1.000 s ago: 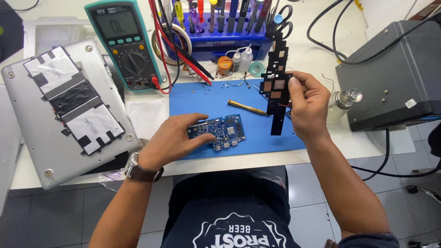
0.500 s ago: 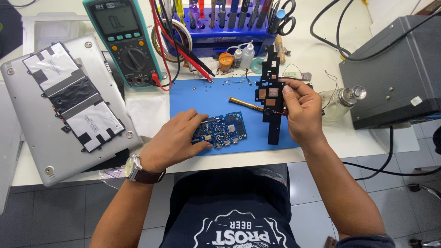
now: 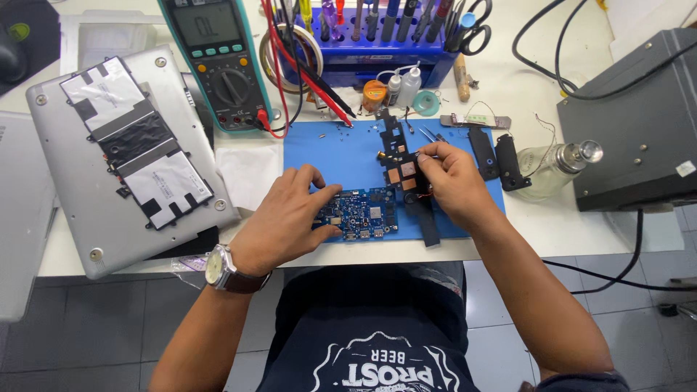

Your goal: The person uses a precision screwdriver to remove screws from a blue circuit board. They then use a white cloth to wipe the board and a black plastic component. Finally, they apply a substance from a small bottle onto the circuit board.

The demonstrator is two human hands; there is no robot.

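Observation:
A blue circuit board (image 3: 361,215) lies on the blue work mat (image 3: 341,156) near the table's front edge. My left hand (image 3: 287,218) rests on the board's left side, fingers curled over it. My right hand (image 3: 451,187) grips a long black heat sink plate (image 3: 404,170) with copper pads, held upright just right of the board, its lower end by the mat's front edge. A brass-tipped tool (image 3: 386,155) lies behind the plate.
A silver laptop base (image 3: 123,156) lies upside down at left. A green multimeter (image 3: 216,62) with red and black leads stands behind the mat. A blue tool rack (image 3: 377,43), small bottles (image 3: 403,87), a glass bottle (image 3: 555,167), black parts (image 3: 497,156) and a dark grey box (image 3: 639,116) lie at right.
My right hand has brought the black plate down and left, closer to the circuit board. My left hand has stayed on the board.

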